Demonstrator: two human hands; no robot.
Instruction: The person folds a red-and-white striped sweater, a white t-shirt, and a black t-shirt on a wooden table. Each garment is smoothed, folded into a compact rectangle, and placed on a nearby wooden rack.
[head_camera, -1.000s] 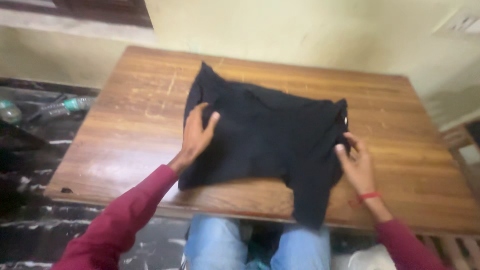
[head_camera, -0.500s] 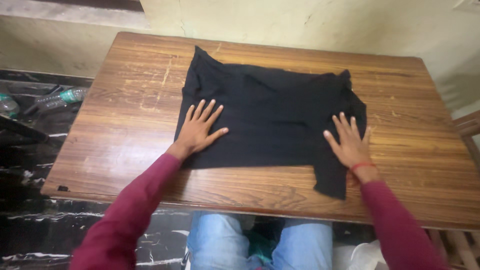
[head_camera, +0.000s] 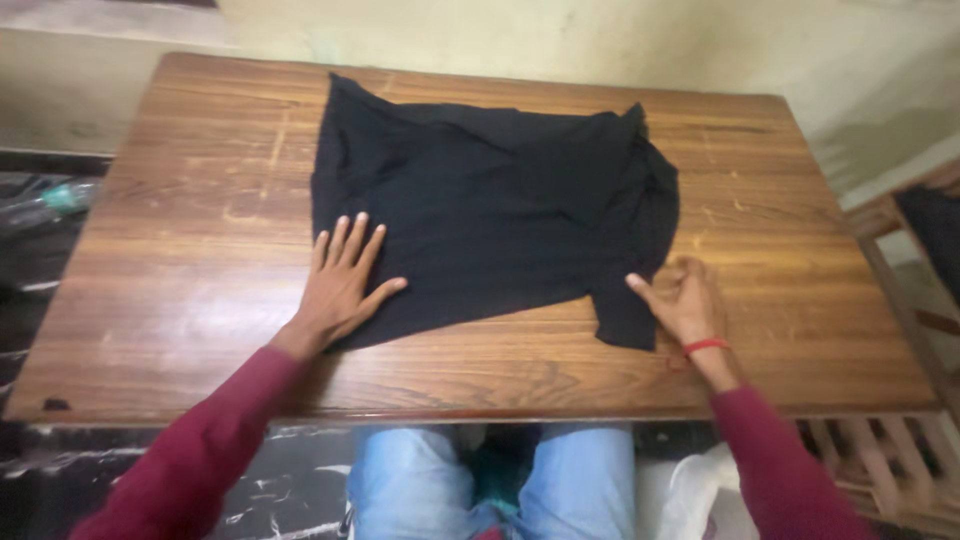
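Nearest the camera, blue-jeaned knees (head_camera: 490, 480) show below the near table (head_camera: 170, 250) edge, so the person appears to sit square to the work.

Left hand (head_camera: 340, 285): palm down, fingers spread and flat. It rests on the near left corner of the black garment (head_camera: 480, 210), thumb angled out across the cloth. The wide spread seems to pin that corner to the wood.

Right hand (head_camera: 690, 300): at the garment's near right corner, beside the narrow flap that reaches toward the table edge. Fingers are curled together with the index extended to the cloth edge. Whether they pinch the fabric cannot be told. A red band (head_camera: 705, 346) circles the wrist.

The garment lies flat, roughly centred on the table and partly folded, its far edge close to the table's back edge. Beyond stands a pale wall (head_camera: 600, 40).
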